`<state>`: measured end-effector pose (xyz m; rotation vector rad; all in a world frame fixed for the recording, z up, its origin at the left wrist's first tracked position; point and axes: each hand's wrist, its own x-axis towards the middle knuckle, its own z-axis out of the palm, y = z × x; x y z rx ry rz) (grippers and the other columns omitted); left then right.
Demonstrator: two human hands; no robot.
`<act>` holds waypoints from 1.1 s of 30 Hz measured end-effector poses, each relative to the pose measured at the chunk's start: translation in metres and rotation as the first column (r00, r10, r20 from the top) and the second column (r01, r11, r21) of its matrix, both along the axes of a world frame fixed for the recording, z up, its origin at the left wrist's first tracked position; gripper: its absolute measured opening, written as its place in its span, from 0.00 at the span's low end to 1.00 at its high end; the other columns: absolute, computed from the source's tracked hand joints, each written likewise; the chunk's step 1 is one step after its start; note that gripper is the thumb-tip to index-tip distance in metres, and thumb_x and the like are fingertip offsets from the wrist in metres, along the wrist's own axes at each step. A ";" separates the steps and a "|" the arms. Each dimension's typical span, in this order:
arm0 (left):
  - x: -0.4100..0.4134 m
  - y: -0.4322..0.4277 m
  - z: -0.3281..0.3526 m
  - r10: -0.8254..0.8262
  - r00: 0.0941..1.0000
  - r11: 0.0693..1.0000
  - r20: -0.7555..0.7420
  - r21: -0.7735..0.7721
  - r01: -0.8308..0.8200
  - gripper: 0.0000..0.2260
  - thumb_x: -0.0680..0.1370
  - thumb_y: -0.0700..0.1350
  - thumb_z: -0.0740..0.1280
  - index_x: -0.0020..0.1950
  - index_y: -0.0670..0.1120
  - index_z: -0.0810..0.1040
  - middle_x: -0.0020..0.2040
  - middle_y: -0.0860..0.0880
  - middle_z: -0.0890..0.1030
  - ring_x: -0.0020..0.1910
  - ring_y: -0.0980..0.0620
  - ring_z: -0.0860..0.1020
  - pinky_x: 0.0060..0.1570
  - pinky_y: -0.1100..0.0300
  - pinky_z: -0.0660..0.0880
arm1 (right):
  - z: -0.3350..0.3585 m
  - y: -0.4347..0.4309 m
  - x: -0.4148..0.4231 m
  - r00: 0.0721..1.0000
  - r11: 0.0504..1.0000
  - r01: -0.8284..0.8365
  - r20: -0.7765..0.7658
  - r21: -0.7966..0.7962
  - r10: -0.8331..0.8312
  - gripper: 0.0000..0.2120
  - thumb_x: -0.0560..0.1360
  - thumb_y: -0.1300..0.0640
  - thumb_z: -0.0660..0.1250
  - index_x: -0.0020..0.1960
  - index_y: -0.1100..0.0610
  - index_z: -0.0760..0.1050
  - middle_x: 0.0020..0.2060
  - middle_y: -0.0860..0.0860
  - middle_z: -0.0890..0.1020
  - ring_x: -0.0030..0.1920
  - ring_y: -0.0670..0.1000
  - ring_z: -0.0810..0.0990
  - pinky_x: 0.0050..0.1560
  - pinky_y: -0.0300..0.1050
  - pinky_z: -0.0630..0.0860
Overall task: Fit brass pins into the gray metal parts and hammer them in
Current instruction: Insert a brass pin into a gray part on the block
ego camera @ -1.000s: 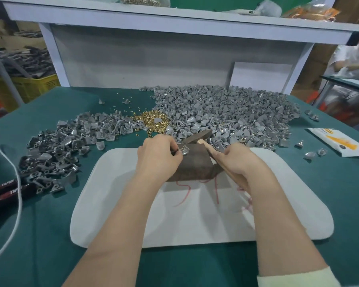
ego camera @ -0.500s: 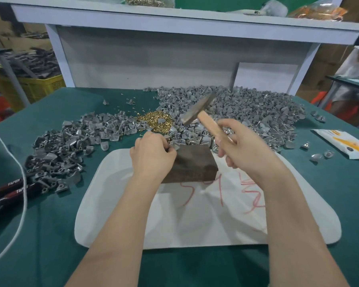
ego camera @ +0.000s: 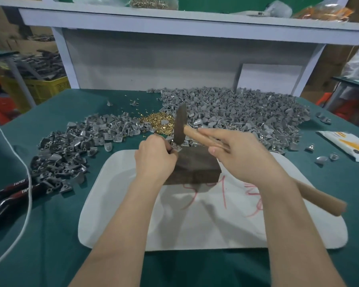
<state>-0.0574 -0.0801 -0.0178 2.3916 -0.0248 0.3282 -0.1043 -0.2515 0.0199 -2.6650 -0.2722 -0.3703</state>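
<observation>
So: hammer head down at a gray part on the block, green-topped bench.
Green table [ego camera: 50,245] under a white shelf [ego camera: 174,23]; white mat [ego camera: 216,230] with red scribbles carries a dark wooden block [ego camera: 197,164]. Big heap of gray metal parts [ego camera: 247,112] at the back, smaller heap [ego camera: 75,141] to the left, brass pins [ego camera: 158,121] between them. Yellow crate [ego camera: 46,88] off the table at left holds dark metal pieces. Left hand [ego camera: 153,156] pinches one gray part [ego camera: 177,149] on the block's far left corner. Right hand [ego camera: 243,154] is wrapped round the wooden handle of the hammer [ego camera: 179,125], whose head stands upright, lower face at the part; contact unclear.
</observation>
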 end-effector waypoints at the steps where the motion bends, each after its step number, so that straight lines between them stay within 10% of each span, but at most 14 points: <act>1: 0.000 0.000 -0.001 -0.002 1.000 1.000 0.003 -0.001 0.002 0.07 0.74 0.43 0.69 0.38 0.42 0.80 0.47 0.43 0.81 0.51 0.40 0.76 0.51 0.48 0.76 | 0.001 0.000 -0.001 0.998 0.999 0.022 0.050 0.034 -0.023 0.22 0.77 0.54 0.63 0.67 0.35 0.67 0.59 0.40 0.79 0.57 0.49 0.78 0.56 0.44 0.74; 5: 0.001 0.000 -0.002 0.005 1.000 1.000 0.013 -0.030 -0.005 0.08 0.74 0.43 0.68 0.38 0.40 0.80 0.43 0.42 0.81 0.48 0.39 0.77 0.48 0.47 0.76 | 0.006 -0.004 0.000 0.979 0.982 0.043 0.186 0.185 -0.078 0.23 0.77 0.55 0.64 0.67 0.35 0.67 0.59 0.39 0.79 0.55 0.45 0.78 0.58 0.42 0.73; 10: 0.001 0.001 0.000 -0.006 1.000 1.000 -0.005 0.000 0.006 0.08 0.74 0.43 0.69 0.34 0.45 0.77 0.47 0.44 0.81 0.51 0.41 0.76 0.52 0.48 0.75 | 0.000 0.004 0.001 0.999 0.999 0.004 -0.046 -0.052 -0.006 0.22 0.78 0.52 0.62 0.68 0.34 0.66 0.61 0.41 0.78 0.57 0.49 0.78 0.57 0.46 0.74; 16: 0.001 0.002 -0.001 -0.011 1.000 1.000 0.011 -0.019 0.012 0.07 0.74 0.43 0.68 0.37 0.43 0.79 0.44 0.43 0.81 0.49 0.40 0.77 0.50 0.47 0.76 | 0.004 0.004 -0.003 0.982 0.990 0.033 0.181 0.140 -0.058 0.23 0.77 0.55 0.63 0.68 0.36 0.66 0.60 0.40 0.78 0.59 0.49 0.78 0.60 0.46 0.73; 20: 0.000 0.002 0.000 -0.017 1.000 1.000 -0.008 0.001 0.017 0.08 0.74 0.44 0.68 0.35 0.45 0.77 0.48 0.44 0.80 0.52 0.40 0.76 0.52 0.47 0.75 | 0.000 0.006 -0.001 0.999 1.000 0.004 -0.048 -0.026 -0.005 0.22 0.78 0.52 0.62 0.68 0.34 0.65 0.59 0.41 0.79 0.57 0.51 0.78 0.56 0.48 0.75; 26: 0.001 0.002 -0.001 -0.015 1.000 1.000 -0.003 -0.003 0.015 0.08 0.75 0.44 0.67 0.39 0.41 0.80 0.46 0.42 0.81 0.50 0.39 0.76 0.51 0.47 0.75 | 0.003 0.004 -0.004 0.979 0.989 0.051 0.189 0.137 -0.077 0.23 0.77 0.55 0.63 0.68 0.36 0.66 0.60 0.42 0.79 0.57 0.51 0.78 0.58 0.46 0.74; 33: -0.001 0.002 0.001 -0.009 1.000 1.000 -0.029 -0.013 0.008 0.06 0.75 0.42 0.67 0.38 0.42 0.77 0.48 0.43 0.80 0.53 0.40 0.75 0.53 0.47 0.75 | -0.004 0.006 0.002 0.999 1.000 -0.003 -0.043 0.024 0.005 0.22 0.77 0.54 0.62 0.67 0.36 0.67 0.53 0.42 0.81 0.54 0.52 0.79 0.53 0.46 0.74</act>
